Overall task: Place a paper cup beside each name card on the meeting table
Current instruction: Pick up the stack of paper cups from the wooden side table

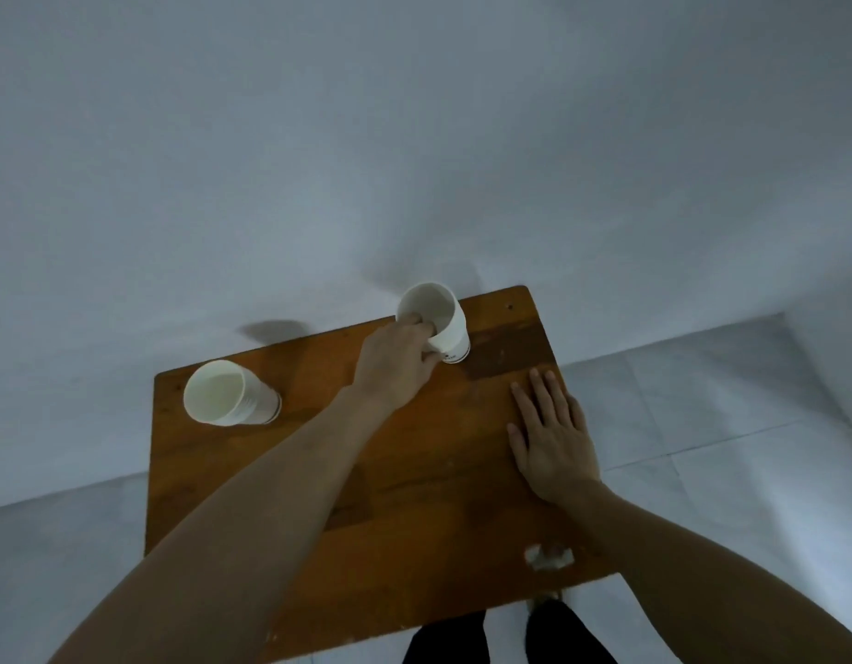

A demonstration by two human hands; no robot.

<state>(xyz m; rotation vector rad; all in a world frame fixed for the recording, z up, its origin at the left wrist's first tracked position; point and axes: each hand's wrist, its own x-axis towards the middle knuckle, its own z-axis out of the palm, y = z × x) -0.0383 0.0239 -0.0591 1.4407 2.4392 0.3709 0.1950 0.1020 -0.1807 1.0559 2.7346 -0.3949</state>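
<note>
A white paper cup (pixel 450 328) stands upright near the far right corner of a small wooden table (pixel 414 472). My left hand (pixel 397 361) grips its rim, with fingers inside the cup and the thumb on the outer wall. A stack of white paper cups (pixel 227 397) stands at the table's far left. My right hand (pixel 553 433) lies flat on the table's right side, palm down, fingers spread, holding nothing. No name card shows in this view.
The table stands against a pale wall, with light floor tiles to its left and right. A chipped white patch (pixel 548 557) marks the table's near edge. My dark trouser legs (pixel 510 635) show below the table.
</note>
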